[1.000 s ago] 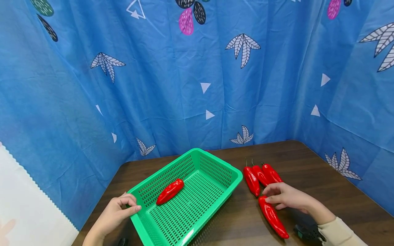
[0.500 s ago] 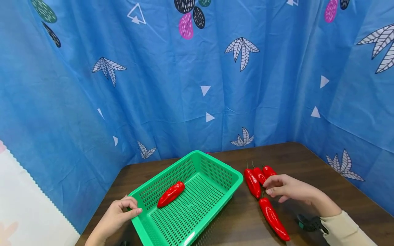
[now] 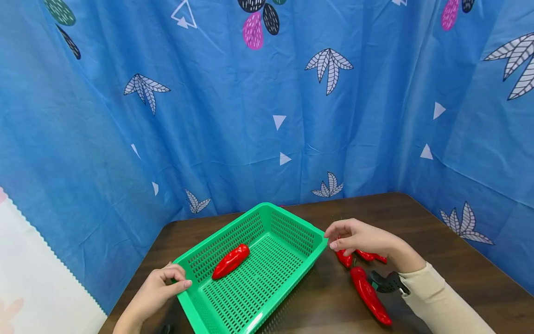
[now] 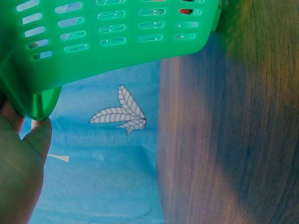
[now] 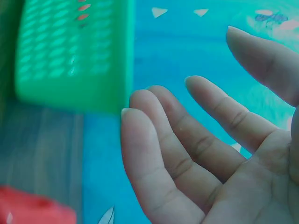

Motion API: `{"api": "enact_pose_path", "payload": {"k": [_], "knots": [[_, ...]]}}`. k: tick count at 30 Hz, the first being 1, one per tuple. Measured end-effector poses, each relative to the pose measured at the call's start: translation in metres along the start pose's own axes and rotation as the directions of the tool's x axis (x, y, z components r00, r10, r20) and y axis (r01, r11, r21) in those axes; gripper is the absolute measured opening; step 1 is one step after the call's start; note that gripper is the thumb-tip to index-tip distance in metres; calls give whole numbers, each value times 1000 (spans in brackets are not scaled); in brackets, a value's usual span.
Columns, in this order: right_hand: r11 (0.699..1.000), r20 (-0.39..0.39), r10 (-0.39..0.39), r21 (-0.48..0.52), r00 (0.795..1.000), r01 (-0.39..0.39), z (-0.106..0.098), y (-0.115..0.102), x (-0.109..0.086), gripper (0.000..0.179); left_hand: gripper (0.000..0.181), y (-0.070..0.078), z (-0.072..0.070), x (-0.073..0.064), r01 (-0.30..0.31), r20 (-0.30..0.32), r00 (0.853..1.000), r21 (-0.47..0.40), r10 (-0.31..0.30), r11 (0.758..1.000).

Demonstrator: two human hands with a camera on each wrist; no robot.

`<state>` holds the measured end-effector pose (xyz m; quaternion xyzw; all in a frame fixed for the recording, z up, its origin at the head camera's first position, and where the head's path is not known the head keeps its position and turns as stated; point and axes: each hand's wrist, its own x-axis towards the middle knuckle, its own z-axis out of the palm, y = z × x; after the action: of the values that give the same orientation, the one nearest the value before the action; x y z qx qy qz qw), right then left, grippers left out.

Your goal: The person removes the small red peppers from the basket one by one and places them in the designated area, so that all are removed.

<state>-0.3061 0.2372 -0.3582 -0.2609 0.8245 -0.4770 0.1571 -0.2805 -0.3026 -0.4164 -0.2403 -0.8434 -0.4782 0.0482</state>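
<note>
A green plastic basket (image 3: 267, 283) sits tilted on the table, and one red chili pepper (image 3: 231, 262) lies inside it. My left hand (image 3: 156, 290) pinches the basket's near-left corner rim between thumb and fingers; the left wrist view shows the thumb (image 4: 39, 137) against the rim. At the opposite corner is my right hand (image 3: 360, 239), its fingers loosely bent and holding nothing. In the right wrist view its fingertips (image 5: 140, 123) are right by the basket's edge; whether they touch it I cannot tell.
Several red peppers (image 3: 345, 259) lie right of the basket, partly hidden behind my right hand. Nearer lies another single pepper (image 3: 370, 296), beside the black wrist strap (image 3: 388, 281). A blue patterned curtain (image 3: 250, 102) hangs behind the dark wooden table (image 3: 321, 306).
My right hand has risen away from the peppers and moved left to the basket's right corner. The left hand stays on the rim, and the basket and peppers hold their places.
</note>
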Motion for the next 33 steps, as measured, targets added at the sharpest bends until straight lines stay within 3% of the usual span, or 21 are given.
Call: {"api": "enact_pose_path", "payload": {"k": [8,18,33], "knots": [[999,64,-50,11,997,49,17,-31,36,35,15,-3,0,-1,22,21,1000,-21,-22,1000],[998,103,-53,-19,993,56,26,-55,82,33,15,-2,-1,0,9,-2,1000,-2,-9,1000],[991,180,-122,-33,976,130,52,-78,126,28,16,1,2,1,32,7,999,-11,-32,999]]}}
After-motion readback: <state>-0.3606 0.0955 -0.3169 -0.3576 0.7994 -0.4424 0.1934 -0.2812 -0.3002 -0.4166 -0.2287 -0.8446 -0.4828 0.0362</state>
